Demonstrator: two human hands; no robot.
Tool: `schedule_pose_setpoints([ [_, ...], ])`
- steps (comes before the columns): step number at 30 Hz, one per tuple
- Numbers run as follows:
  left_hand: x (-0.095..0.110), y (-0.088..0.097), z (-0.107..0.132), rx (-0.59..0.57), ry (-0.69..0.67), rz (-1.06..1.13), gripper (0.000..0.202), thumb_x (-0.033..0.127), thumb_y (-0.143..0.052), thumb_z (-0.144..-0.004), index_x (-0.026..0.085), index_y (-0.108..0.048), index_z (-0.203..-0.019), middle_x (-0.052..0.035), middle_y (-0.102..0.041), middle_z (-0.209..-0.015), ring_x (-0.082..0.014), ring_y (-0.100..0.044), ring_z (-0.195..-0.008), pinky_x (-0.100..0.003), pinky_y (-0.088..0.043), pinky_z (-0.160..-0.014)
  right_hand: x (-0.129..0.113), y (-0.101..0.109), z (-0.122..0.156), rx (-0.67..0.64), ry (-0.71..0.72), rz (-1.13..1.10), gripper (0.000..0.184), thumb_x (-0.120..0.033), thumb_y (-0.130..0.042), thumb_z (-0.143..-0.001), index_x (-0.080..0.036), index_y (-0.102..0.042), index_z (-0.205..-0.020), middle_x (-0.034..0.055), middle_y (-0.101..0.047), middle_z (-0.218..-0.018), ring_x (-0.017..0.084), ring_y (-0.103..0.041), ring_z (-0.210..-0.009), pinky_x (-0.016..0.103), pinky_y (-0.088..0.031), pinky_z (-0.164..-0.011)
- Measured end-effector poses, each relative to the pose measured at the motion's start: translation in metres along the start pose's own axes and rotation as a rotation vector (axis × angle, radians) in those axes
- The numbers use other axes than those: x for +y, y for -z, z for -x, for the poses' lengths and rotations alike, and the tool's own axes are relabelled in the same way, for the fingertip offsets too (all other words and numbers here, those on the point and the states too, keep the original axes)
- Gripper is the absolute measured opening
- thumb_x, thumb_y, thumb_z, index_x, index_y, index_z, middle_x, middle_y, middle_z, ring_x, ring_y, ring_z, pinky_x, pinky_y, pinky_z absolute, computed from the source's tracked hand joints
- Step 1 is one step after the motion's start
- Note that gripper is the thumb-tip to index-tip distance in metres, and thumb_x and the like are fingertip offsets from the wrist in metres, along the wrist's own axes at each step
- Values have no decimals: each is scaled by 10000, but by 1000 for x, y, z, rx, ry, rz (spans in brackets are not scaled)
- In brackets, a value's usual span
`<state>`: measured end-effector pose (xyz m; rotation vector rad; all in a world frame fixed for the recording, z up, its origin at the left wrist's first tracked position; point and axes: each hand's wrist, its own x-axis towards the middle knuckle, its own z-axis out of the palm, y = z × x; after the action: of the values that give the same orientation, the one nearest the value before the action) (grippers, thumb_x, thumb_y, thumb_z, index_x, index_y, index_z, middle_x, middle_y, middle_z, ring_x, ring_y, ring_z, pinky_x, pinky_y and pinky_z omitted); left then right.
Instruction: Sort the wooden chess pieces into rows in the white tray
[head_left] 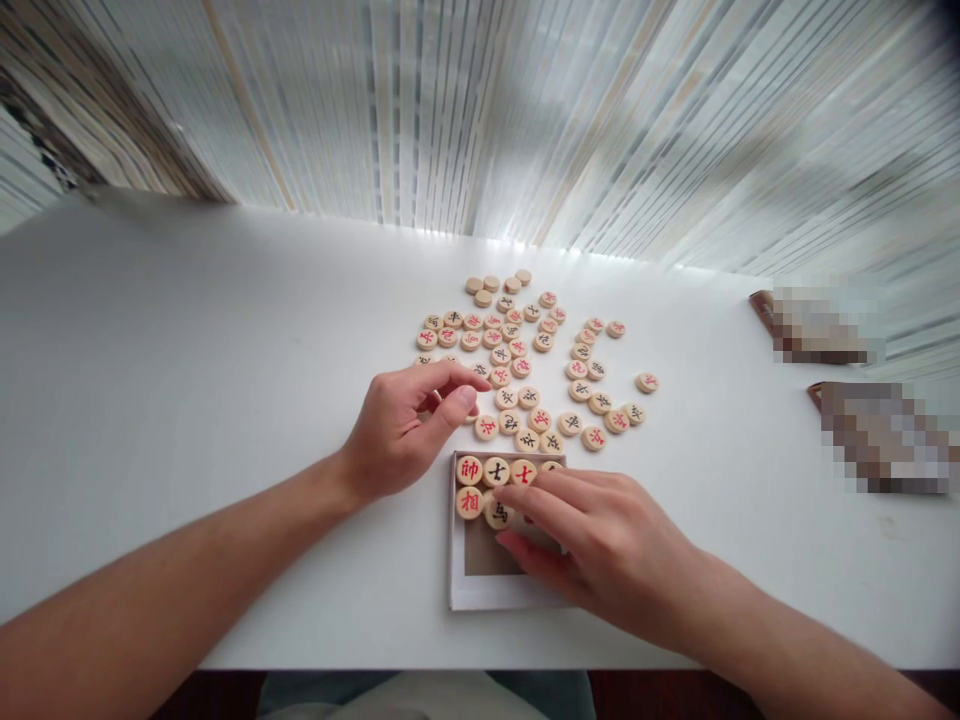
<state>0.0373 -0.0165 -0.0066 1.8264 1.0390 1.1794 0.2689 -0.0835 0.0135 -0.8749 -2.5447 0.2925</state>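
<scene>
A shallow box [457, 560] lies on the table in front of me, with round wooden xiangqi pieces inside. Along its far row are a red piece [469, 471], a black piece [496, 472] and another red piece [523, 473]; a fourth is partly covered. One more red piece [469, 503] sits at the left of the second row. My right hand [592, 530] reaches over the box, forefinger and thumb at a black horse piece [499, 515], its palm hiding the box's right side. Beyond the box's far left corner hovers my left hand [409, 425], fingers loosely curled, thumb and forefinger apart, nothing visible between them.
Several loose xiangqi pieces [528, 397] with red or black characters are scattered beyond the box, a few face down [483, 298] at the back. Two brown items, partly blurred [806, 345], lie at the far right. A striped curtain [450, 120] hangs behind the white table [225, 400].
</scene>
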Motion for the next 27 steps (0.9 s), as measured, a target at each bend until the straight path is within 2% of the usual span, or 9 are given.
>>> schedule_pose_setpoints([
  [7,0,0,-1,-5,1,-6,245,284,-612,-998,149,-816,-1003,-27,-772,-756,-151,-694,-676,-246,-537,-628,-1,0,0,8,26,4,197,-144,-593,-1074,-158,-759,-967,18,-676,-739,169,-553,-597,336,-383,-550],
  [21,0,0,-1,10,4,-10,229,270,-624,-990,152,-820,-997,-33,-778,-749,-149,-691,-652,-253,-539,-612,2,2,0,55,35,4,228,-173,-605,-1074,-160,-772,-920,18,-661,-691,154,-542,-564,322,-369,-536],
  [24,0,2,-1,26,5,12,212,253,-628,-986,160,-818,-990,-35,-789,-761,-151,-701,-659,-255,-540,-608,11,10,-3,145,-3,-44,177,-204,-660,-1051,-186,-764,-909,8,-683,-686,127,-565,-549,283,-398,-530],
  [27,-2,4,-1,43,5,20,219,270,-630,-999,160,-820,-990,-41,-791,-776,-156,-708,-673,-257,-539,-608,31,18,-8,313,-105,-37,212,-208,-711,-1007,-207,-740,-797,-16,-657,-605,101,-526,-485,255,-388,-490],
])
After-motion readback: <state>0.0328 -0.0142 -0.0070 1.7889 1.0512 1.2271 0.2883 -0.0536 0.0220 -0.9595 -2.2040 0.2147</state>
